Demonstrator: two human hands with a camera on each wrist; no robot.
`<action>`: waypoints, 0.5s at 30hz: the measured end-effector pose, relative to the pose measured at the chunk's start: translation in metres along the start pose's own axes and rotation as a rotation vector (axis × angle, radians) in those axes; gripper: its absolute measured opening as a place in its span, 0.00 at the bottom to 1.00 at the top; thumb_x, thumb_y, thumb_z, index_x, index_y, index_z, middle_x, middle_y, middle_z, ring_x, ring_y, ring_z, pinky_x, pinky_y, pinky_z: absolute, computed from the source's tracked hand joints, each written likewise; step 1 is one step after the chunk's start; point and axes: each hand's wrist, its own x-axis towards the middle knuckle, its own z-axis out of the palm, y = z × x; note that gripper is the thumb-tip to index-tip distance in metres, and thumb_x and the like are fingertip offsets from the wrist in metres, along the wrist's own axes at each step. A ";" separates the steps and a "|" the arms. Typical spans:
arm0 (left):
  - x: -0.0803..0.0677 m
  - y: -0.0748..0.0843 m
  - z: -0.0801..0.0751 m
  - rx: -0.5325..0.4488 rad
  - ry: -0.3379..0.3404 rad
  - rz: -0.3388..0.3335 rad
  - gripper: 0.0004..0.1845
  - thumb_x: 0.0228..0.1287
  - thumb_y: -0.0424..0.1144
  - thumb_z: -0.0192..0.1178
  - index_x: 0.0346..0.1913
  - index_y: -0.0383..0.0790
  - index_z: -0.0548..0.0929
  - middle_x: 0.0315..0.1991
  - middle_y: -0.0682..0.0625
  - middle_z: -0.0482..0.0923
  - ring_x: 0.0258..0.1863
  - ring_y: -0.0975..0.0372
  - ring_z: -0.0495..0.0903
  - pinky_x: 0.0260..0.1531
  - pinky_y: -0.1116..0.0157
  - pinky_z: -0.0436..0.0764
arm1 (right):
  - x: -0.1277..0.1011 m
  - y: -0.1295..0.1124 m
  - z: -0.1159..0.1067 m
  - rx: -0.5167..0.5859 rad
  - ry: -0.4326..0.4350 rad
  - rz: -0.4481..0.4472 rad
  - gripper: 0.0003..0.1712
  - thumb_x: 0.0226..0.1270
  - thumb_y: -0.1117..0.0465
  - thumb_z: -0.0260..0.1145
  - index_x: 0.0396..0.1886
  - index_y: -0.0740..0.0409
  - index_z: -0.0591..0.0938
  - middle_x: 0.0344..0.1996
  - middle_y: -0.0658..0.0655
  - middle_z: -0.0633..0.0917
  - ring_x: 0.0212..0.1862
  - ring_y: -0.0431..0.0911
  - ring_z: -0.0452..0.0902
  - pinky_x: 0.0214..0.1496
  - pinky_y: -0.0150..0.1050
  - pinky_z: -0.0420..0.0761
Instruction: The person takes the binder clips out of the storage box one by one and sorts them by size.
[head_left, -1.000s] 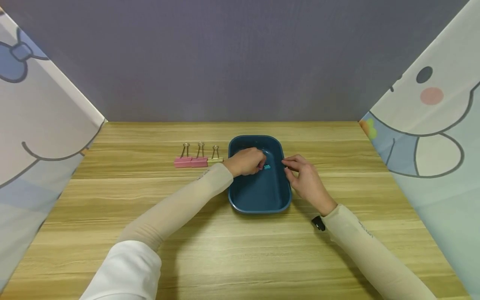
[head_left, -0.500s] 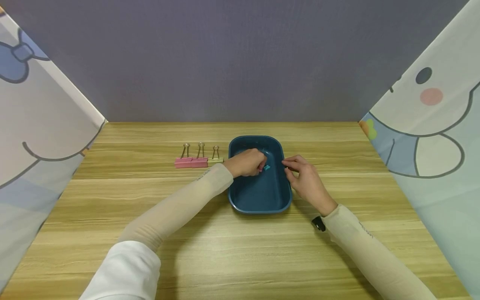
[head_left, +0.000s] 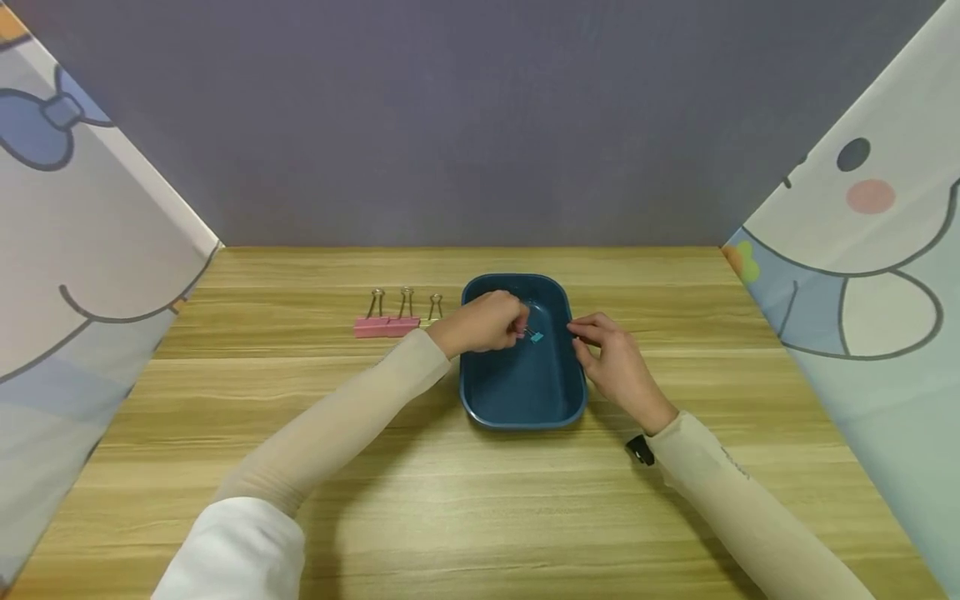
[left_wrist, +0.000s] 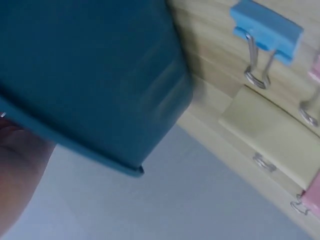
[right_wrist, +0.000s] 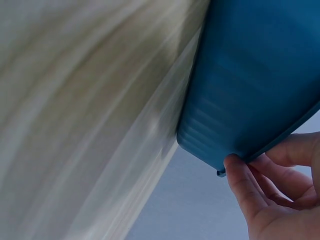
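A small teal binder clip (head_left: 537, 337) is inside a dark blue plastic bin (head_left: 517, 427). My left hand (head_left: 487, 323) reaches over the bin's left rim and pinches the clip by its wire handles, curled fingertips partly hidden behind the knuckles. At the right rim, my right hand (head_left: 617, 367) grips the bin between thumb and fingers. The right wrist view shows that thumb (right_wrist: 240, 180) against the outer wall and the other fingers over the rim. In the left wrist view, the bin's outer wall (left_wrist: 115, 90) covers most of the left hand.
Left of the bin lie two pink binder clips (head_left: 371, 327) and a pale yellow one (left_wrist: 275, 135), handles toward the grey back wall (head_left: 480, 125). A blue binder clip (left_wrist: 267, 27) shows in the left wrist view. A black strap end (head_left: 640, 450) hangs beneath the right wrist.
The teal clip has turned, and its wire handles now show between it and my left fingers. My left hand has shifted slightly left within the bin. The right hand keeps its grip on the rim.
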 end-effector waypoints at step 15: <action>-0.044 -0.007 -0.027 0.019 0.204 0.070 0.03 0.58 0.31 0.64 0.32 0.42 0.81 0.33 0.54 0.76 0.36 0.62 0.73 0.38 0.68 0.74 | -0.001 0.000 -0.001 0.022 -0.021 0.021 0.15 0.64 0.72 0.61 0.50 0.71 0.80 0.47 0.59 0.78 0.46 0.52 0.78 0.43 0.44 0.80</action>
